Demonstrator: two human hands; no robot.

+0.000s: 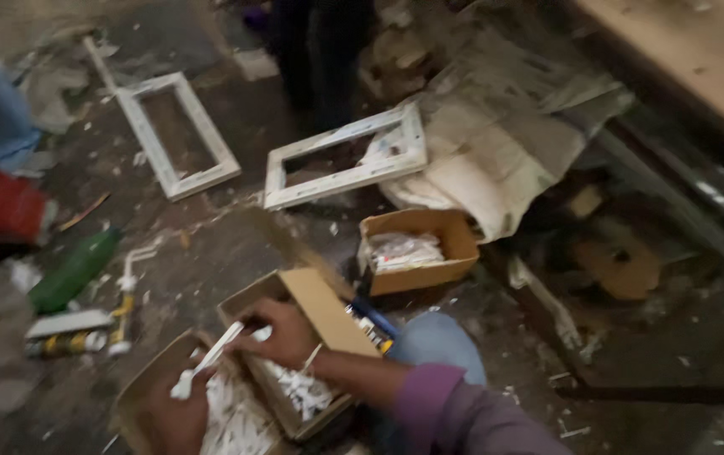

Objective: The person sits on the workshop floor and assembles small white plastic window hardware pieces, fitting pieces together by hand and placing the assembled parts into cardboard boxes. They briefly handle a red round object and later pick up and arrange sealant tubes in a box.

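The right hand (284,335) is curled loosely over the middle cardboard box (315,307), its fingers closed on the upper end of a thin white plastic strip (206,361) that slants down to the left. The left hand (178,419) lies low at the frame's edge over a second cardboard box (138,388), under the strip's rounded lower end; blur hides whether it grips anything. Both boxes are open and packed with many small white plastic pieces (299,389), too jumbled to count. A third open cardboard box (429,253) stands apart to the upper right, holding a crumpled clear bag. Beyond, two white rectangular frames (178,135) lie flat on the dusty, littered floor, one touching a heap of creased paper sheets (496,143). To the left lie a green bottle (71,271), a sealant tube (67,341) and a caulking gun (124,303). A purple sleeve (438,404) covers the right forearm, next to a blue-clad knee (438,341).
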